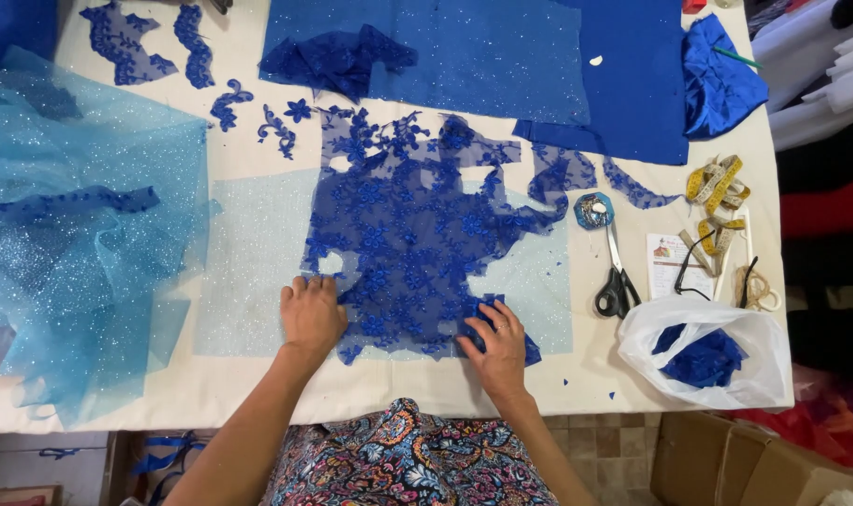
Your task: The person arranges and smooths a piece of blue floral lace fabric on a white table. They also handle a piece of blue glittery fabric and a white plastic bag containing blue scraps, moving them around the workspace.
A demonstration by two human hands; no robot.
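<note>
My left hand lies flat, fingers spread and open, pressing on the lower left edge of the dark blue lace. My right hand rests on the lower right corner of the same lace, its fingers bent down onto a folded bit of the edge; whether they pinch it or only press it I cannot tell. The lace lies spread in the middle of the table, on top of a pale glittery sheet, with ragged cut-out gaps along its sides.

To my left a heap of light blue sparkly tulle covers that end of the table. Small cut lace motifs sit apart near the far edge, beside a sheet of darker blue glitter fabric. To my right, scissors lie closed just beside the lace, with a small round blue case at their tip. Further right are a coiled yellow tape measure and a white plastic bag holding blue scraps.
</note>
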